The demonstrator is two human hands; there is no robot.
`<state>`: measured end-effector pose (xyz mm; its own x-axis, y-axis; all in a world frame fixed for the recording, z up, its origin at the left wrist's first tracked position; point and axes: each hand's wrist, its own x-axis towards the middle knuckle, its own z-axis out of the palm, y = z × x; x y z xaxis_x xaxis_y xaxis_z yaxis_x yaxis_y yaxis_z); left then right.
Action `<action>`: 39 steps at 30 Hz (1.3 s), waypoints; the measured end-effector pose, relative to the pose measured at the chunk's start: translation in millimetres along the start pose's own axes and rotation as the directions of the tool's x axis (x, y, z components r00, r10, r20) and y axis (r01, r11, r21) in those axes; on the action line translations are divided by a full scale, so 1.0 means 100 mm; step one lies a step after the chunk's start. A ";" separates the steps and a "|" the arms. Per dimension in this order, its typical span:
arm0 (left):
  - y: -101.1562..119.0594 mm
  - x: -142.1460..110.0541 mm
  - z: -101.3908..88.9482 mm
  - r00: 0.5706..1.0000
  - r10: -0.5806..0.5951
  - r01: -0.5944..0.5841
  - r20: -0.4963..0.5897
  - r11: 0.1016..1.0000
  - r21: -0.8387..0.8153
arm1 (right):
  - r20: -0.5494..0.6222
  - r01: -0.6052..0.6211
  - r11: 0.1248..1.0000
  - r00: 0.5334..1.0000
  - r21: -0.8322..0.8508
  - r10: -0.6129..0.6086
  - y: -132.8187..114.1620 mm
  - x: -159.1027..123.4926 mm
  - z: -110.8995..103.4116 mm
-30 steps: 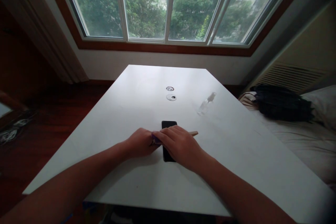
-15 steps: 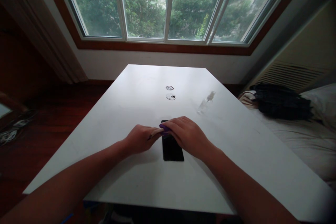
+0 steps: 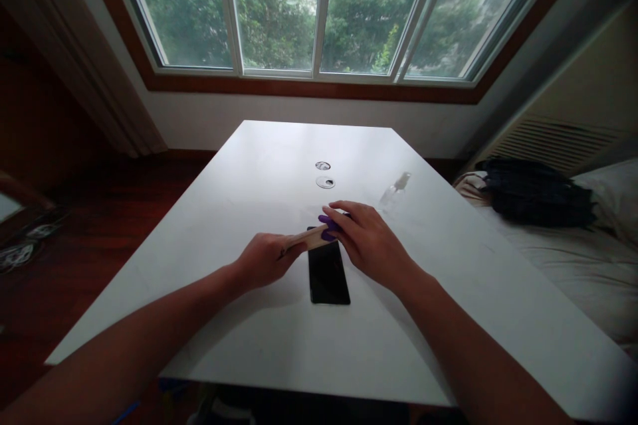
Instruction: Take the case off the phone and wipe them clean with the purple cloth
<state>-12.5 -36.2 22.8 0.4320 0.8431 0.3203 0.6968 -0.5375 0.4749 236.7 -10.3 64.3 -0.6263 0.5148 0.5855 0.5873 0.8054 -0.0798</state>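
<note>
A black phone [image 3: 327,272] lies flat, screen up, on the white table [image 3: 249,199]. Across its far end runs a thin tan wooden stick [image 3: 310,239] with a purple tip. My left hand [image 3: 265,259] is closed round the stick's left end, just left of the phone. My right hand [image 3: 366,239] rests on the phone's far right corner, its fingertips pinching the purple tip. Most of the dark screen shows below the hands.
A small clear spray bottle [image 3: 393,191] lies on the table beyond my right hand. Two round cable grommets [image 3: 324,174] sit at the table's middle. A bed with a dark garment [image 3: 535,196] adjoins the right edge. Windows stand behind.
My right hand has slid away from me along the phone, uncovering most of the screen. The stick has moved with it, from the phone's middle to its far end.
</note>
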 end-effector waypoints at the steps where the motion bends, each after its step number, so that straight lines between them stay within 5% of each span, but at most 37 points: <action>1: 0.00 0.00 0.00 1.000 -0.001 0.001 -0.005 1.000 -0.009 | 0.002 0.005 1.000 1.000 0.015 -0.005 -0.01 0.00 -0.01; 18: 0.02 -0.01 0.00 1.000 -0.020 0.021 0.023 0.999 -0.041 | 0.044 0.007 0.991 0.999 0.133 -0.013 -0.02 -0.01 -0.03; 26: 0.00 0.01 -0.01 0.980 -0.189 0.197 0.057 0.939 -0.282 | 0.063 -0.010 0.994 0.998 0.107 0.003 -0.05 -0.03 0.03; 39: -0.03 0.03 0.03 0.984 -0.174 0.155 -0.025 0.927 -0.341 | 0.040 -0.197 0.971 0.980 0.134 0.194 -0.03 -0.03 0.05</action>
<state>-11.5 -32.1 19.8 0.2893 0.9231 0.2535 0.5175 -0.3736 0.7698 234.1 -12.8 58.3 -0.5204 0.6723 0.5265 0.6254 0.7199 -0.3010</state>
